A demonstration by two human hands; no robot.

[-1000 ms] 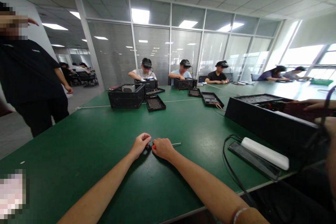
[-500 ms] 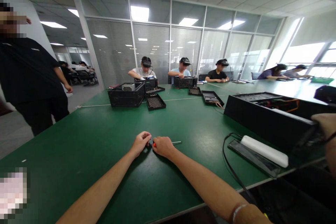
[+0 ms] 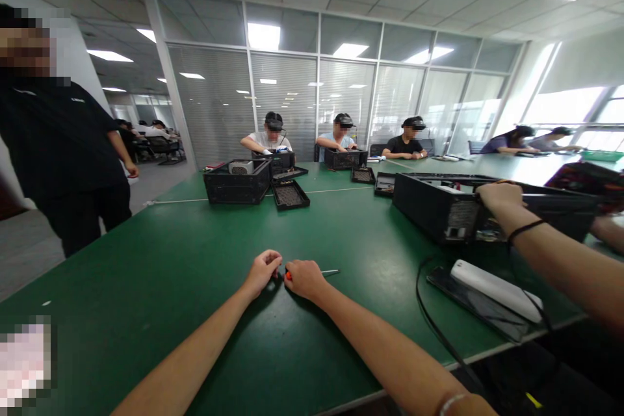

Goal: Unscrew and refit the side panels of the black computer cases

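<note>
Over the green table (image 3: 205, 331), my right hand (image 3: 307, 279) is wrapped round a screwdriver (image 3: 332, 272). Its orange handle end shows by the thumb, and the thin metal shaft points to the right. Just to the left, my left hand (image 3: 264, 272) has its fingers curled in towards the thumb. Whatever those fingers may hold is hidden or too small to make out. The two hands are close together with a narrow gap between them.
At right, another person's hand (image 3: 502, 198) grips a black computer case (image 3: 424, 208). A white power strip (image 3: 494, 289) and a dark flat panel (image 3: 472, 302) lie nearer, beside a black cable (image 3: 424, 305). Farther off is another case (image 3: 236, 185). A person (image 3: 63, 136) stands at left.
The co-worker at right has turned the computer case and shifted it left, and that person's hand now reaches onto its near edge. My hands have kept nearly the same pose; the view tilted slightly.
</note>
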